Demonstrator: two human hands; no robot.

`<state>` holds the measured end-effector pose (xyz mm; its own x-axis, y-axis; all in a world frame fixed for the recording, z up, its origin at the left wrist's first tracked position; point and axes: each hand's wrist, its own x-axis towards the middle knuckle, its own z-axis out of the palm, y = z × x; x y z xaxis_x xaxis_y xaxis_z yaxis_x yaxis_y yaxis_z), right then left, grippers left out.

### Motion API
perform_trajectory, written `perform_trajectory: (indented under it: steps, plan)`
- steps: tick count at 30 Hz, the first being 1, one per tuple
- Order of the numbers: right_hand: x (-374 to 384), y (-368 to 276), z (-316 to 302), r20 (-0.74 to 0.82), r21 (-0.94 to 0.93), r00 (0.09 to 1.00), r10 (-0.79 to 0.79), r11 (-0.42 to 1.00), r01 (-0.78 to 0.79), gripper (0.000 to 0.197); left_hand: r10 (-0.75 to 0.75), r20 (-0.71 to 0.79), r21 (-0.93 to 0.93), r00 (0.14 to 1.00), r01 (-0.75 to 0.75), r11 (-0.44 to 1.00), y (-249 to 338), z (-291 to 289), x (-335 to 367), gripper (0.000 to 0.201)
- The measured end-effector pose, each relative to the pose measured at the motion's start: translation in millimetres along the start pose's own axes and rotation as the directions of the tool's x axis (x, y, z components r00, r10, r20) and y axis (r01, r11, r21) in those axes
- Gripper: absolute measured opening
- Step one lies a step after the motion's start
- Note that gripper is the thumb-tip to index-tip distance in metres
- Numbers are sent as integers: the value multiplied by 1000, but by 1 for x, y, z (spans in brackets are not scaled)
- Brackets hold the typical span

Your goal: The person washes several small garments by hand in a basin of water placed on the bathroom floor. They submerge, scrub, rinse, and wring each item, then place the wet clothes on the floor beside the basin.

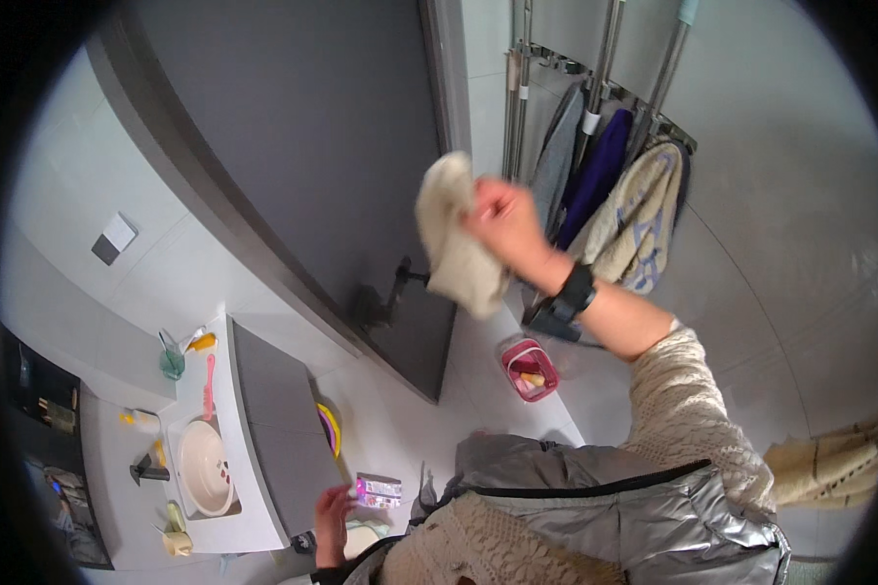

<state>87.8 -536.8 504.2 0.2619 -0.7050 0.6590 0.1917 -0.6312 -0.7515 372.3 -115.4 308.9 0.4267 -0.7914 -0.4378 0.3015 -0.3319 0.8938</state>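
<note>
My right hand [509,226], with a black watch on its wrist, is raised in the upper middle and pinches a beige cloth [454,239]. The cloth hangs from the fingers and is slightly smeared by motion. Behind it is a dark grey door [302,127] with a black handle [400,283]. Low in the picture, my left hand [333,517] has its fingers loosely apart, and nothing shows in them. Beside it in the picture is a pink-and-white package [378,491]; whether they touch I cannot tell.
Mop poles [603,68] and hanging cloths [644,210] line a wall rack at upper right. A pink basket [531,370] with small items stands on the floor by the door. At left is a washbasin [205,468] over a grey cabinet [283,419]. A beige towel [829,468] lies at far right.
</note>
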Motion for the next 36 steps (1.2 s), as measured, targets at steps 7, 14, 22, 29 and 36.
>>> perform_trajectory:
  steps: [7, 14, 22, 29, 36]
  plan:
    - [-148, -46, 143, 566, 46, 796, 216, 955, -292, 25, 365, 194, -99, 910, -352, 931, 25, 106, 6, 37]
    - [-117, 1, 98, 743, -111, 638, 201, 978, -179, 37, 182, -201, -104, 963, -205, 973, -6, 53, -31, 36]
    - [-51, 89, 89, 543, -465, 555, 631, 776, -427, 81, 181, -422, -311, 888, -329, 891, -44, 1, -74, 38]
    - [-38, 118, 177, 570, -642, 375, 731, 681, -352, 79, 69, -469, -337, 880, -251, 907, -51, 2, -98, 34]
    - [-52, 136, 203, 542, -602, 569, 618, 758, -250, 65, 54, -544, -365, 837, -295, 883, -56, 3, -106, 38]
